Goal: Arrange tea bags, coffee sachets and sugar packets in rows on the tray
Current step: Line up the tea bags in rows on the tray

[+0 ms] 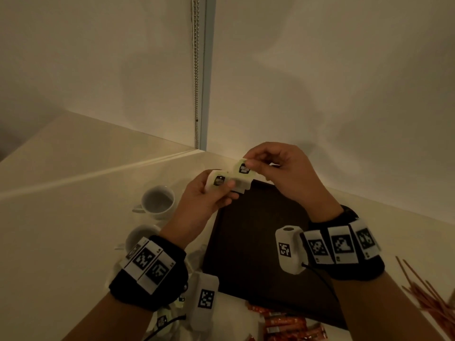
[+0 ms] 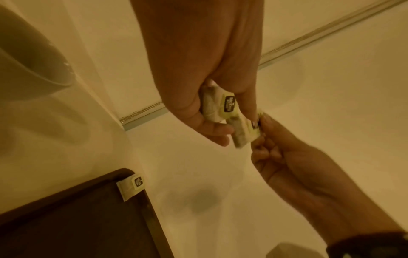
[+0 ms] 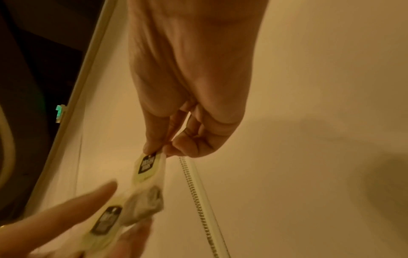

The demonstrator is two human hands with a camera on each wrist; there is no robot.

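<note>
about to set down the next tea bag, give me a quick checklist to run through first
1. Right hand pinches the pale green-labelled paper tea bag by its top: ok.
2. Left hand holds the remaining tea bags: ok.
3. Pinched bag fully apart from the left hand's bags: cannot tell, they overlap.
4. One placed tea bag sits at the corner of the dark brown rectangular tray: ok.
5. Bare tray floor beside it for the row: ok.
6. Orange sachets on the tray: not ok, they lie off its near edge.
</note>
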